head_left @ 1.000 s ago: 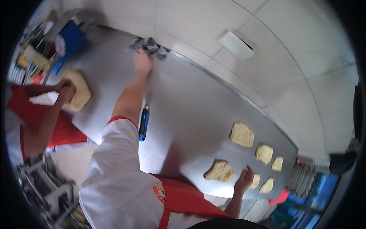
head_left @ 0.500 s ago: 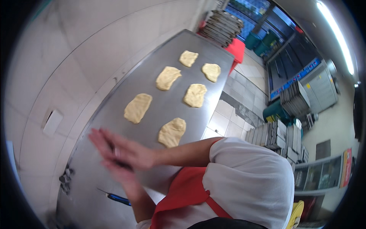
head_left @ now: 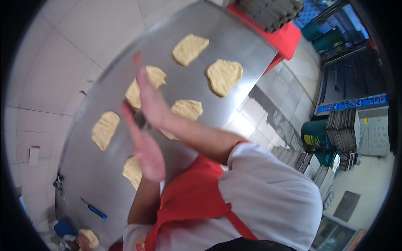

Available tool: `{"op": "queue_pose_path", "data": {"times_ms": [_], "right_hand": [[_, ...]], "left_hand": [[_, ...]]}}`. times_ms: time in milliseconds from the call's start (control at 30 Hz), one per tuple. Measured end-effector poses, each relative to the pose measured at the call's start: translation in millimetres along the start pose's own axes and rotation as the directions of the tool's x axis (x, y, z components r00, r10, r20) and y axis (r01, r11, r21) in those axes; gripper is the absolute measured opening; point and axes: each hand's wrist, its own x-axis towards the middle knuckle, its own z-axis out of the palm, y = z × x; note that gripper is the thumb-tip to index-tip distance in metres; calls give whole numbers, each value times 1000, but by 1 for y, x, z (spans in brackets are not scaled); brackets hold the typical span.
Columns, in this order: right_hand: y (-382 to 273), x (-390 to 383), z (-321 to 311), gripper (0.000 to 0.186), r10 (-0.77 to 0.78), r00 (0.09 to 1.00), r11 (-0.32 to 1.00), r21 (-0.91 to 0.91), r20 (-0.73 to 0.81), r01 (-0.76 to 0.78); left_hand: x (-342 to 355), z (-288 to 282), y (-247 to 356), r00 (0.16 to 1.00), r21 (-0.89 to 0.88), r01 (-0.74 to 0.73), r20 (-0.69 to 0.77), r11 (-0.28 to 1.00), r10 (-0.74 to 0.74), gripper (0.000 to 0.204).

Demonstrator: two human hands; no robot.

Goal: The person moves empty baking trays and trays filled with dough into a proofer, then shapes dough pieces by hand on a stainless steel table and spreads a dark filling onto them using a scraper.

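Note:
My left hand (head_left: 147,157) and my right hand (head_left: 151,100) are raised over the steel table, palms turned towards each other with a narrow gap between them. Both have their fingers stretched out, and neither holds anything. Several flattened pieces of pale dough lie spread on the metal. One dough piece (head_left: 157,75) is partly behind my right hand's fingers, another (head_left: 186,108) is just beyond that wrist. A third dough piece (head_left: 131,170) is partly covered by my left hand. Farther off are a dough piece (head_left: 189,49) and a broad one (head_left: 225,77); a smaller dough piece (head_left: 105,129) lies to the left.
A blue-handled cutter (head_left: 96,211) lies on the steel table (head_left: 83,180), with small dark metal pieces (head_left: 58,184) by the wall. At lower left another person's hand (head_left: 83,242) is at some dough. Stacked trays (head_left: 268,12) stand on a red table (head_left: 289,39); an oven (head_left: 351,79) is at right.
My hands have moved from close together at the table's left to farther forward over the dough, now slightly apart. The view has shifted, and another person's hand shows at lower left.

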Motion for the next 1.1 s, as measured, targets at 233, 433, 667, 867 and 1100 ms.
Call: {"op": "queue_pose_path", "data": {"times_ms": [233,433,667,867,1100], "right_hand": [[-1,-15,-180,87,463,851,875,280,-246,-395],[-3,-54,-235,88,208,972,928,-291,-112,-232],[12,-40,-392,42,643,761,647,-471,-86,-599],[74,-54,-461,36,499,850,531,-835,170,-146],[92,-90,-439,49,159,958,371,-914,238,165]], "left_hand": [[71,112,-124,939,-191,342,27,920,-344,85],[136,147,-185,822,-464,437,-142,771,-551,86],[125,144,-256,899,-155,393,-140,906,-414,45],[85,135,-291,946,799,176,25,575,-324,33],[60,164,-291,932,979,-201,200,29,-303,67]]}}
